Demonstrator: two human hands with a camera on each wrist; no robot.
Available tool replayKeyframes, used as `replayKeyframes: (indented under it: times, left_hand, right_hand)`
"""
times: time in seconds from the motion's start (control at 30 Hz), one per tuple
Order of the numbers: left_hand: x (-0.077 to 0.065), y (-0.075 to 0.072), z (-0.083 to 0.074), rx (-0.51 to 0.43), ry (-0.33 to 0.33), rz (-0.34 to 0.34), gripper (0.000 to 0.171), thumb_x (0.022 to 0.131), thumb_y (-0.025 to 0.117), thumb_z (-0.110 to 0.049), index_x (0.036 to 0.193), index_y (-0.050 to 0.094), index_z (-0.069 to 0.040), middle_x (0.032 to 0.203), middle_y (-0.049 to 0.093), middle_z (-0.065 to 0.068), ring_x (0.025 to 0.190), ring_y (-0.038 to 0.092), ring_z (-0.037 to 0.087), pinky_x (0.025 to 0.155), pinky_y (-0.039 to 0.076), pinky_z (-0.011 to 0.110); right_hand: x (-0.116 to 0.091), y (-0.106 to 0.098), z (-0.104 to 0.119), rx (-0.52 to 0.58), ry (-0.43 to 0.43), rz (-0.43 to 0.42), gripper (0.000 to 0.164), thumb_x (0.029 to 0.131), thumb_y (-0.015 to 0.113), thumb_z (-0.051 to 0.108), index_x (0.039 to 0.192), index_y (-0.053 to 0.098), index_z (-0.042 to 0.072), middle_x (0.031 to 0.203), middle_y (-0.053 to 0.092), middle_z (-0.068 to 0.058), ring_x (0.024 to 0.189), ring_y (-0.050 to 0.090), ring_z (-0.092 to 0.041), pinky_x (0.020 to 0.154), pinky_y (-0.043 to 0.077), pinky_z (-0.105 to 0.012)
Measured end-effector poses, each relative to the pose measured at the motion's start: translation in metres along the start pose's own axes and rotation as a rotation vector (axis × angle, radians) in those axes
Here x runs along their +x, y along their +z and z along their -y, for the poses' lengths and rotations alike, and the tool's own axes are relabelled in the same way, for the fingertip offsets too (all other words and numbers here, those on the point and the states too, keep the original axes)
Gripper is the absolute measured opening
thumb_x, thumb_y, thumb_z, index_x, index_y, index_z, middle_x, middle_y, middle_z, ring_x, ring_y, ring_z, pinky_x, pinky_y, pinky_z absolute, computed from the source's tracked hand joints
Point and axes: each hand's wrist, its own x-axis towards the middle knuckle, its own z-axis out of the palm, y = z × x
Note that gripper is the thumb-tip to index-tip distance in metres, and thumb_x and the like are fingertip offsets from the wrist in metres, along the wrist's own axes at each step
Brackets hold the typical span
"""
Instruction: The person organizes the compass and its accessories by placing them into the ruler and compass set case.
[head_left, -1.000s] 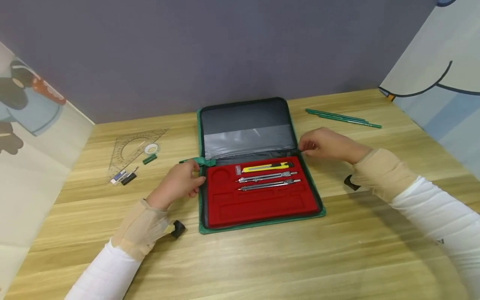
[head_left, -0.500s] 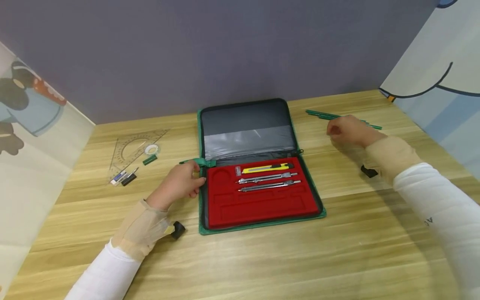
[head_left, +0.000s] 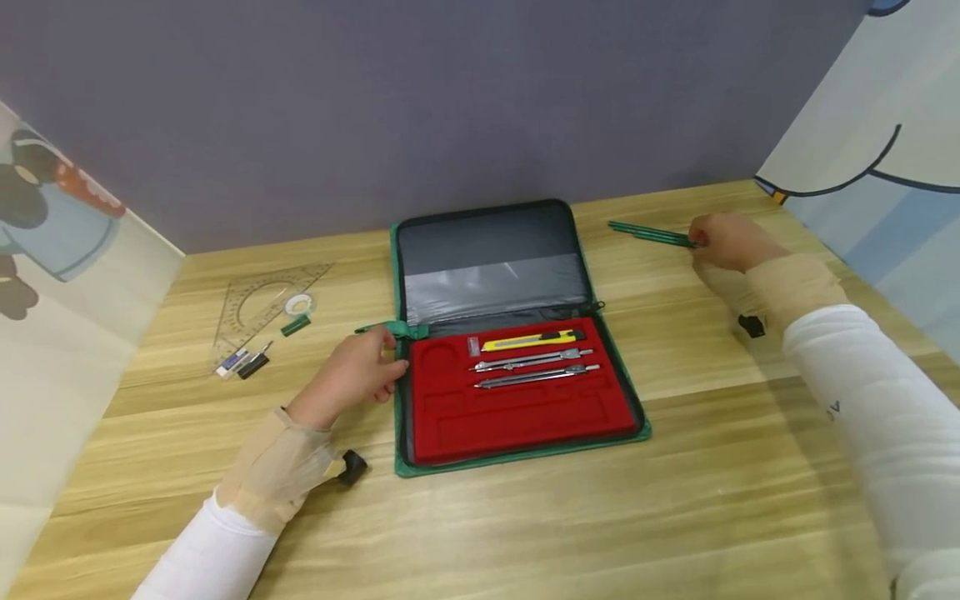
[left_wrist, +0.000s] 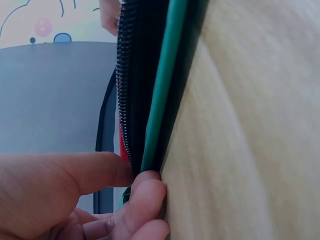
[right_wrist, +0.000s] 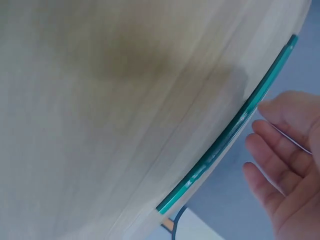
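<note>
An open green zip case (head_left: 523, 450) lies on the table, lined with a red moulded tray (head_left: 525, 425). A yellow utility knife (head_left: 528, 341), two silver compasses (head_left: 532, 360) and a small clear box (head_left: 473, 346) sit in the tray. My left hand (head_left: 352, 375) pinches the case's left edge, thumb on the zip side and fingers against the green border (left_wrist: 159, 100). At the back right, my right hand (head_left: 735, 242) reaches over the green pencils (head_left: 648, 232). In the right wrist view one fingertip is right at the pencils (right_wrist: 225, 137), with the other fingers loosely bent beside them.
On the left lie a clear set square and protractor (head_left: 255, 304), a white ring-shaped roll (head_left: 298, 304), a small green block (head_left: 296, 325), an eraser (head_left: 232, 362) and a dark small piece (head_left: 253, 366). A grey panel (head_left: 465, 108) stands behind the table.
My right hand has left the zip pull at the case's right side and moved right and back to the pencils. The left hand stays at the case's left edge.
</note>
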Motion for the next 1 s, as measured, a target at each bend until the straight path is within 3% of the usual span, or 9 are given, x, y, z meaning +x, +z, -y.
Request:
replayKeyframes:
  times: [0.53,1.0]
  left_hand:
    - [-0.005,0.002,0.000,-0.002,0.009,-0.007,0.034,0.093,0.057,-0.015,0.117,0.045,0.005,0.062,0.063,0.006,0.050,0.060,0.013,0.052,0.051,0.027]
    - [0.001,0.000,-0.001,-0.002,0.001,-0.007,0.034,0.093,0.057,-0.015,0.119,0.044,0.005,0.062,0.063,0.007,0.050,0.060,0.013,0.051,0.052,0.027]
  right_hand:
    - [-0.006,0.005,-0.014,-0.022,-0.010,-0.008,0.023,0.077,0.066,0.002,0.096,0.059,-0.009,0.085,0.061,-0.021,0.078,0.057,-0.033,0.074,0.045,-0.052]
    - [-0.006,0.006,-0.016,0.002,-0.028,0.083,0.019,0.079,0.066,0.003,0.095,0.061,-0.004,0.084,0.062,-0.012,0.079,0.057,-0.027,0.072,0.046,-0.046]
